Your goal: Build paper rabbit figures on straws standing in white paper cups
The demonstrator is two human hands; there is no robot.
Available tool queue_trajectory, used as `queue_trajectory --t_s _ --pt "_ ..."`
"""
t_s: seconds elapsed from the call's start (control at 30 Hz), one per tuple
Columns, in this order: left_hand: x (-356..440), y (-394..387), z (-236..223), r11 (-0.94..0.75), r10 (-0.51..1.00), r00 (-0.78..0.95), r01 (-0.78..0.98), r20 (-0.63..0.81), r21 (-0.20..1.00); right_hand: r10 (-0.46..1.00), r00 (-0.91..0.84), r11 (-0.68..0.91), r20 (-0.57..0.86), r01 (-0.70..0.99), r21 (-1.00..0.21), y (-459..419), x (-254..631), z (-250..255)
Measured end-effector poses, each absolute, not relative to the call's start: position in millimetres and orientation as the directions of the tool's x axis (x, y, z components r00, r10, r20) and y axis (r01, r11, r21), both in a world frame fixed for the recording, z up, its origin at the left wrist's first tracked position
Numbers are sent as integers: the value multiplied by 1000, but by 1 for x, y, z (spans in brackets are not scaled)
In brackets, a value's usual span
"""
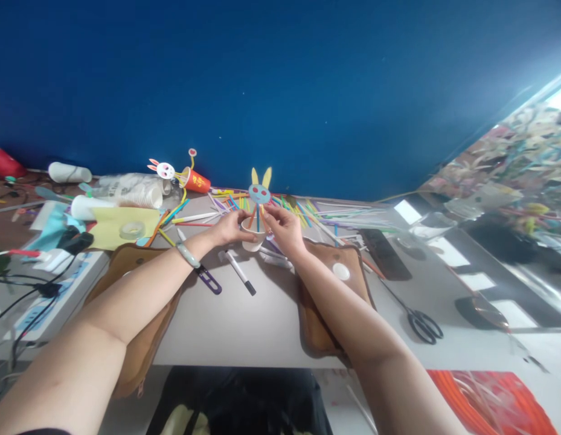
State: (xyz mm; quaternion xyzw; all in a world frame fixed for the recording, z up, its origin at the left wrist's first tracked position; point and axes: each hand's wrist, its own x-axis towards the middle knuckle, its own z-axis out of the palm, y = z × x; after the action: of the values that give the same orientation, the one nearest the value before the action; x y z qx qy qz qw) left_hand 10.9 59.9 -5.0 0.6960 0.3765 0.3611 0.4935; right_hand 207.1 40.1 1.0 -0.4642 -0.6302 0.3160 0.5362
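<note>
Paper cup (251, 244) with blue-faced paper rabbit head (259, 193).
Left hand (231, 229) gripping cup rim; right hand (284, 231) pinching orange stem (264, 222).

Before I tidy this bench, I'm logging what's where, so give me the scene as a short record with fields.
Left hand: holds a white cup
Right hand: fingers at the colored strips in the cup; exact grip unclear
Above cup: blue rabbit face, yellow ears
Nearer the person: white marker, dark end
Back left: red cup, tilted; white rabbit face
Right side: black scissors
</note>
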Motion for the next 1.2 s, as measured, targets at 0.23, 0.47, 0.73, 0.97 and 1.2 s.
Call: queue_trajectory --t_s 0.23,0.47,0.73,0.97,1.2 --pt "0 69 -3 -216 887 446 181 116 959 926 96 328 364 271 -905 46 211 -5" --pt "-6 71 -6 -206 862 495 145 109 968 953 -48 301 299 272 -914 44 212 -8" --pt "-2 68 -4 -218 903 401 124 152 968 894 -322 402 312 270 -875 41 207 -22" --pt "0 60 1 -153 890 445 82 101 985 901 -264 419 343 331 -846 37 203 -22" --pt "-10 64 11 -74 959 276 18 66 997 887 -206 459 413 290 -840 43 209 -18"
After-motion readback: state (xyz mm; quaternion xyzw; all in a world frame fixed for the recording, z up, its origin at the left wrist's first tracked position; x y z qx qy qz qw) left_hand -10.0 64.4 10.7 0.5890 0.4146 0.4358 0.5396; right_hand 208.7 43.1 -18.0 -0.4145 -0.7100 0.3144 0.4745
